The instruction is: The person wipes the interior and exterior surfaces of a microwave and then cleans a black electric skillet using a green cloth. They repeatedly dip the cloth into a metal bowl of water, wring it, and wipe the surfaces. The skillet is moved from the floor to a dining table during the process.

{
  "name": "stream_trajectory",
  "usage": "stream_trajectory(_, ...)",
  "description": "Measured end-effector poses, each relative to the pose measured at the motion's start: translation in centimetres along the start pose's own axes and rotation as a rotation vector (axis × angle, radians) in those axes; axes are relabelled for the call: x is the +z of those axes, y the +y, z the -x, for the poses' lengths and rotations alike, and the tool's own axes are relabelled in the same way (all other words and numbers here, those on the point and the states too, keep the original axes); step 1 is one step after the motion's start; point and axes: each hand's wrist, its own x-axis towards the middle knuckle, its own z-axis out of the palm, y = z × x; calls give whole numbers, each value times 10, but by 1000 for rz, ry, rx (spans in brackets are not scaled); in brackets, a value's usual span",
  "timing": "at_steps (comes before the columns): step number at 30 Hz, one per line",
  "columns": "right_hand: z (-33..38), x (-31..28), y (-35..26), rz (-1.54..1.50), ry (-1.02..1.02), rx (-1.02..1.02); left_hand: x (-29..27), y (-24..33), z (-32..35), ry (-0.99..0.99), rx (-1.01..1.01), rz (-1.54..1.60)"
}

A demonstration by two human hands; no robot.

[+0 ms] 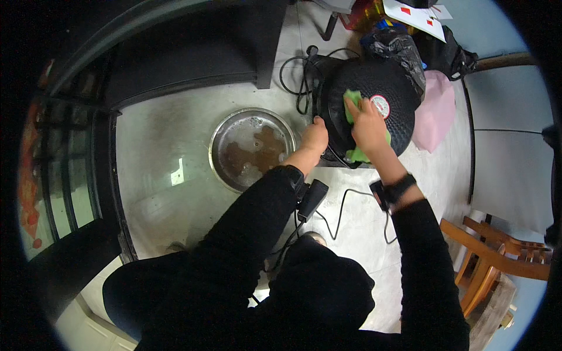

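Cloth (353,96), light green and bunched, lies on top of a round, black, textured appliance (366,79) on the floor, upper right of centre. The person's right hand (369,126) holds it against that surface, fingers partly extended and close together. The left hand (313,140) is at the appliance's left edge, thumb up and fingers curled; how firmly they grip, or whether they do, cannot be told.

A round white label (380,106) with a red rim sits beside the right fingers, its print too small to read. Farther back is a white sheet (410,19) with red marks.

The appliance's right edge is close to a pink bag (434,111); behind is a dark cabinet (187,58). Left of the appliance, pale floor (158,140) stretches past a metal basin (213,151) of cloudy brownish, foamy water towards a dark frame (115,169).

Counted: two hands, one cloth, one appliance, one basin, one pink bag.
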Motion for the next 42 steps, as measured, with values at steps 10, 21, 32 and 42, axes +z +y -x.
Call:
stream_trajectory(10,25,-7,35,-560,19,-345,-5,6,1,42,-39,23)
stream_trajectory(21,39,-52,36,-2318,171,375,6,44,39,-94,726,11)
stream_trajectory(32,34,-84,92,-1654,24,367,-39,102,31,-381,396,300)
stream_trajectory(42,22,-86,94,-1771,-480,521,-30,144,44,-484,413,288)
